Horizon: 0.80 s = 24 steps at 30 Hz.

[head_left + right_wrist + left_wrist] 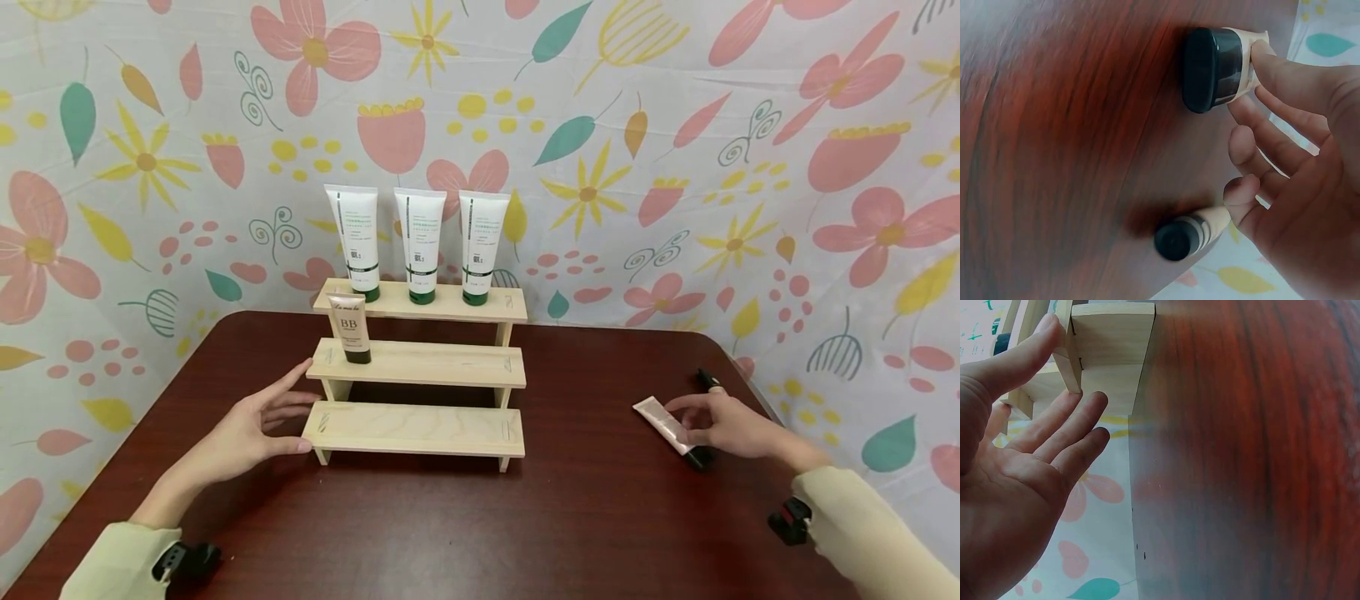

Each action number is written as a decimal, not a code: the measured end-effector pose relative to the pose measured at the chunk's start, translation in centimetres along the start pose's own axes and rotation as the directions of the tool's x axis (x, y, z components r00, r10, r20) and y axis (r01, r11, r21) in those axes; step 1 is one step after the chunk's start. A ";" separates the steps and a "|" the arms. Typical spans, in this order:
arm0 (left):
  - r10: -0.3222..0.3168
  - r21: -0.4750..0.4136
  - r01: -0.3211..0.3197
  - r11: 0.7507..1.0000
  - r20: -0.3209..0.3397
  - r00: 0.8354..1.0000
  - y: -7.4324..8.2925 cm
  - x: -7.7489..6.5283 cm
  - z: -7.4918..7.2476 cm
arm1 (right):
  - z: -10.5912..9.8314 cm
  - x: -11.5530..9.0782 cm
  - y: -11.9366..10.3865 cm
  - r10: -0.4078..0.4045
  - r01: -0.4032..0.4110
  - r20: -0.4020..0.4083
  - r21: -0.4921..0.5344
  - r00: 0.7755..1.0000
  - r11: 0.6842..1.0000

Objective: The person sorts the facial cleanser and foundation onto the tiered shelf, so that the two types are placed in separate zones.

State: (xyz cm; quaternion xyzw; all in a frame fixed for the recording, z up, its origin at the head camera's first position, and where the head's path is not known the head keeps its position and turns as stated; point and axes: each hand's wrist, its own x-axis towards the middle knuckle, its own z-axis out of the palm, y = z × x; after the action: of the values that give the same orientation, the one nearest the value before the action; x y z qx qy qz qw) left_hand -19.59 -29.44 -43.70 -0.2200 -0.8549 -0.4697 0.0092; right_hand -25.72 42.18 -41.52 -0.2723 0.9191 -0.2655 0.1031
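On the right of the table, my right hand (735, 425) pinches a beige cosmetic tube (663, 422) between thumb and fingers. Its flat black cap (1200, 70) points away from the palm in the right wrist view. A second beige tube with a round black cap (1175, 239) lies beside that hand, partly hidden by it in the head view. My left hand (243, 433) touches the left side of a three-step wooden stand (420, 425), fingers extended, thumb near the lowest step. A beige BB cream tube (350, 327) stands cap down at the left of the middle step.
Three white tubes with green caps stand in a row on the top step: a left one (354, 237), a middle one (422, 242) and a right one (482, 246). The dark red-brown table (585, 508) meets a flower-patterned cloth (585, 117) behind.
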 end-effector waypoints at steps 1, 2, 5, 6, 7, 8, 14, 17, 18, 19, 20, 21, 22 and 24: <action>-0.001 0.001 0.001 1.000 0.000 1.000 0.0 0.0 0.0 | 0.1 0.2 -0.2 -0.016 0.016 0.003 0.007 1.000 1.000; -0.002 0.002 0.002 1.000 0.000 1.000 0.0 0.0 0.0 | 0.3 0.3 -0.4 -0.028 0.028 0.006 0.019 1.000 0.999; -0.004 0.000 0.004 1.000 -0.001 1.000 0.0 0.0 0.0 | 0.6 0.8 -0.9 -0.041 0.039 0.022 0.077 0.999 0.996; -0.005 0.002 0.005 1.000 0.000 1.000 0.0 0.0 0.0 | 0.8 0.9 -1.1 -0.034 0.031 0.030 0.096 0.999 0.995; -0.005 0.002 0.005 1.000 0.000 1.000 0.0 0.0 0.0 | 0.9 1.0 -1.3 -0.023 0.019 0.038 0.113 0.999 0.993; -0.006 0.003 0.006 1.000 -0.001 1.000 0.0 0.0 0.0 | 1.0 1.1 -1.5 -0.012 0.006 0.049 0.131 0.999 0.991; -0.011 0.010 0.011 1.000 0.001 1.000 0.0 0.0 0.0 | 1.2 1.4 -2.1 0.034 -0.047 0.088 0.151 0.996 0.987; -0.013 0.005 0.013 1.000 0.001 1.000 0.0 0.0 0.0 | 1.0 1.4 -2.0 0.030 -0.050 0.114 0.177 0.993 0.983; -0.013 0.002 0.013 1.000 0.001 1.000 -0.1 0.0 0.0 | 0.9 1.4 -1.9 0.022 -0.047 0.127 0.194 0.992 0.980; -0.014 -0.001 0.014 1.000 0.002 1.000 -0.1 0.0 0.0 | 0.9 1.4 -1.8 0.014 -0.044 0.140 0.212 0.990 0.976; -0.014 -0.004 0.014 1.000 0.002 1.000 -0.1 0.0 0.0 | 0.9 1.4 -1.7 0.002 -0.038 0.152 0.234 0.988 0.972; -0.015 -0.006 0.015 1.000 0.003 1.000 -0.1 0.0 0.0 | 0.9 1.4 -1.6 -0.007 -0.034 0.162 0.251 0.987 0.967; -0.014 -0.008 0.014 1.000 0.003 1.000 -0.1 0.0 0.0 | 0.9 1.4 -1.5 -0.014 -0.031 0.168 0.265 0.986 0.964; -0.015 -0.010 0.015 1.000 0.003 1.000 -0.1 0.0 0.0 | 0.9 1.5 -1.5 -0.022 -0.025 0.169 0.272 0.985 0.962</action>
State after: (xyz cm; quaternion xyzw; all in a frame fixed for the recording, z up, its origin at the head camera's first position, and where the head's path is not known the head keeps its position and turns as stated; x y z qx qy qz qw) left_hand -19.62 -29.47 -43.73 -0.2143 -0.8542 -0.4738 0.0035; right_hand -26.01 39.92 -41.53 -0.2767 0.8617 -0.3652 0.2181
